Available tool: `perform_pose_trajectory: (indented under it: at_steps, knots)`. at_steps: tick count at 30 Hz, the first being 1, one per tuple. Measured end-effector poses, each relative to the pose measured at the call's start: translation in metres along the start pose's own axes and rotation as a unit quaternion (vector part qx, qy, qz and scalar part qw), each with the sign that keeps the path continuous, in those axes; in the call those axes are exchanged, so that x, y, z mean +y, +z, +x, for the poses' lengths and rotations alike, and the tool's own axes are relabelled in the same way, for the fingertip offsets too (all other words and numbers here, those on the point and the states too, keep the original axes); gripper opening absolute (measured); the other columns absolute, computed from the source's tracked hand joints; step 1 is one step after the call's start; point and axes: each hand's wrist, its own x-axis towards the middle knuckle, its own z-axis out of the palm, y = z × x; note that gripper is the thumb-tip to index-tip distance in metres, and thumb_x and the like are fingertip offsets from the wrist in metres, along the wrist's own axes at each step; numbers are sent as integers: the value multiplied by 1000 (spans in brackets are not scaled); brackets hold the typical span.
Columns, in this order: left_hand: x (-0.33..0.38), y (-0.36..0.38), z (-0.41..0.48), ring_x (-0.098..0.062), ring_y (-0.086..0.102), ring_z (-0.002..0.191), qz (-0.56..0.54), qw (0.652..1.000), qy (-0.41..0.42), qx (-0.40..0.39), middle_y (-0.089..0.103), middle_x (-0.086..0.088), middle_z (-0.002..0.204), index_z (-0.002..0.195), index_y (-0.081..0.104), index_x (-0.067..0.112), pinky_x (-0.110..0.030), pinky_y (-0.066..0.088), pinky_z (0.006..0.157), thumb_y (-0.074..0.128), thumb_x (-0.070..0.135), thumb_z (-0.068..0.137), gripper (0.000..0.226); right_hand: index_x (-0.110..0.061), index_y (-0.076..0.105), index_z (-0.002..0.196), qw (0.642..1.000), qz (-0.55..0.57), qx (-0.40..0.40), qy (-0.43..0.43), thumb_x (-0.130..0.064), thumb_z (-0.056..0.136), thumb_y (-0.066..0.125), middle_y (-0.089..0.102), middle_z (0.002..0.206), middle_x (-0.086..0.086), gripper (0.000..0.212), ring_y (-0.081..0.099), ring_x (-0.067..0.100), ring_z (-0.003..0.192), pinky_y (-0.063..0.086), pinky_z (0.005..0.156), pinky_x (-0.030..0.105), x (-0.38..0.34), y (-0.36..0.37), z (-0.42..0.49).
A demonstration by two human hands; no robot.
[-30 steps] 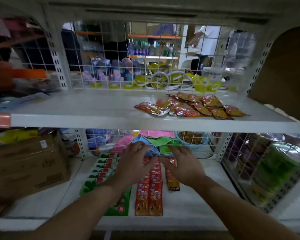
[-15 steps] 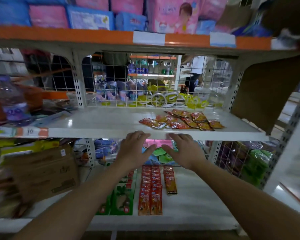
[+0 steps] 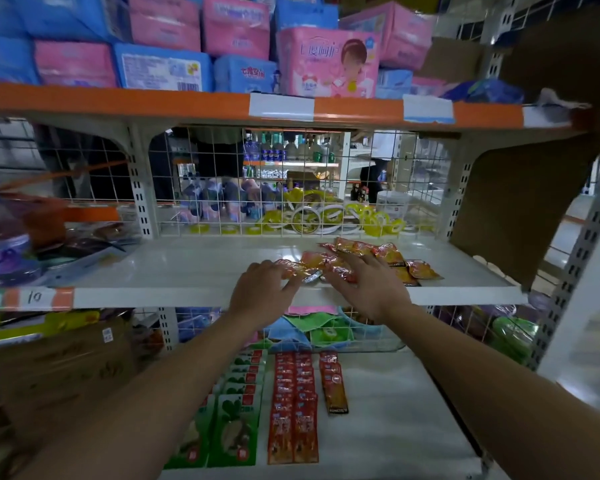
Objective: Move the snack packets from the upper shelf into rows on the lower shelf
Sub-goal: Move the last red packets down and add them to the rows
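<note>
Glossy red-and-orange snack packets (image 3: 368, 259) lie in a loose overlapping heap on the upper shelf (image 3: 187, 268). In the head view, the left hand (image 3: 262, 296) and right hand (image 3: 368, 289) rest on the heap's near edge, fingers spread and flat, nothing gripped yet. The slick film could slide, so a hasty scoop may knock packets off the edge onto the neat rows (image 3: 293, 407) on the lower shelf (image 3: 395, 427).
</note>
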Motion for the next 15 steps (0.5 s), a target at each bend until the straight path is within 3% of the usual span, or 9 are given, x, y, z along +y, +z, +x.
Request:
perform_pose_trajectory:
  at_steps: [2, 3, 5, 6, 8, 10, 12, 15]
  knots:
    - [-1, 12, 7, -25, 55, 80, -18, 1000, -1, 4, 63, -8, 87, 83, 70, 14, -35, 46, 72, 47, 43, 100, 41, -32, 36, 153, 1000, 5, 3, 10, -77, 91, 35, 44, 153, 7, 77, 30, 34, 145, 35, 112, 49, 4, 6, 9]
    - [-2, 18, 11, -25, 52, 70, -22, 1000, -6, 4, 61, -10, 79, 68, 59, 14, -34, 45, 67, 48, 41, 99, 43, -31, 36, 153, 1000, 7, 3, 13, -78, 90, 35, 44, 154, 7, 78, 29, 34, 146, 36, 112, 49, 5, 9, 13]
    - [-6, 29, 19, -28, 53, 64, -21, 999, -30, -3, 65, -16, 79, 63, 47, 16, -33, 43, 63, 49, 43, 98, 44, -29, 37, 153, 1000, 1, -2, 17, -77, 91, 35, 43, 154, 7, 78, 28, 35, 146, 37, 111, 50, 8, 15, 20]
    - [-6, 33, 24, -31, 58, 72, -19, 998, -51, -8, 68, -18, 87, 67, 53, 14, -33, 45, 66, 49, 46, 97, 44, -29, 37, 153, 1000, -5, -3, 17, -76, 91, 35, 44, 154, 7, 78, 29, 35, 146, 38, 110, 49, 9, 18, 24]
    - [-3, 35, 34, -36, 58, 102, -3, 995, -98, -33, 65, -17, 110, 100, 66, 5, -38, 47, 83, 47, 54, 98, 53, -28, 40, 151, 1000, -10, 5, 19, -75, 92, 35, 48, 151, 7, 75, 34, 34, 143, 40, 108, 48, 12, 24, 33]
    - [-2, 35, 47, -38, 47, 123, 36, 987, -137, -70, 54, -18, 131, 132, 55, 2, -42, 43, 98, 42, 63, 96, 72, -26, 45, 148, 1000, -4, 18, 25, -71, 93, 37, 53, 145, 10, 71, 39, 34, 137, 40, 107, 46, 13, 31, 42]
    - [-4, 37, 61, -40, 42, 130, 71, 981, -153, -101, 46, -19, 143, 143, 48, 9, -43, 37, 105, 36, 75, 91, 85, -23, 51, 144, 999, 14, 25, 37, -67, 95, 40, 56, 140, 14, 67, 43, 36, 132, 40, 108, 45, 14, 40, 52]
    - [-14, 46, 82, -42, 38, 133, 71, 974, -177, -121, 36, -21, 151, 142, 51, 10, -45, 34, 107, 35, 87, 82, 99, -20, 60, 133, 997, 53, 22, 51, -61, 96, 43, 62, 127, 16, 58, 53, 36, 120, 46, 101, 42, 14, 55, 68]
